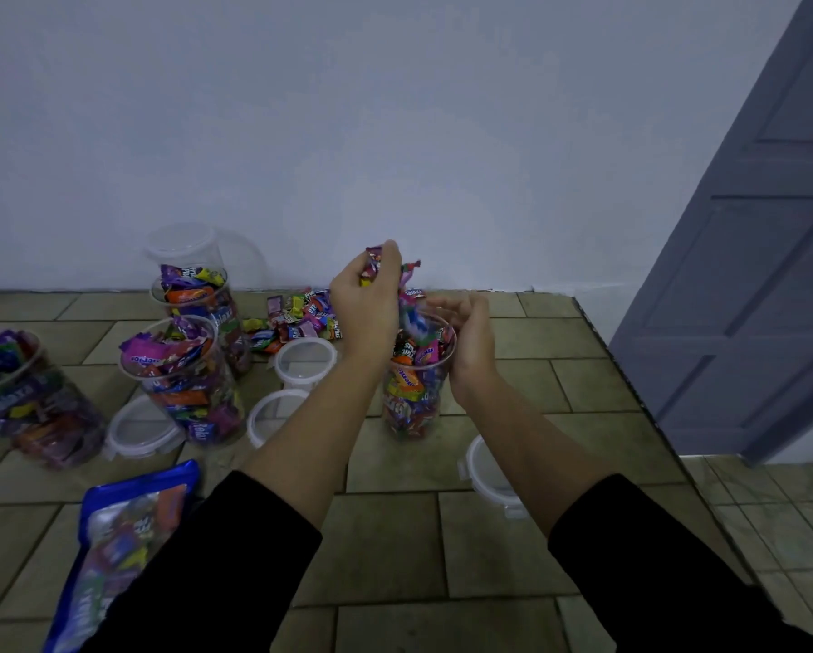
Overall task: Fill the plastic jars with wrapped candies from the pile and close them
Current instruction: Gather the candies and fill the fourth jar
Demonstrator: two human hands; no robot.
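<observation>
Our left hand [364,299] grips a bunch of wrapped candies [377,266] just above the jar [414,393], which looks nearly full. Our right hand [468,341] curves loosely at the rim's 3 o'clock, holding nothing. We should loosen our fingers gradually over the mouth so none spill. The pile [296,318] lies at the jar's 10 o'clock, a lid [484,464] at 5 o'clock.

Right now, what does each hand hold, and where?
The left hand grips wrapped candies round their middles; whether the right hand holds the jar's rim cannot be told.
</observation>
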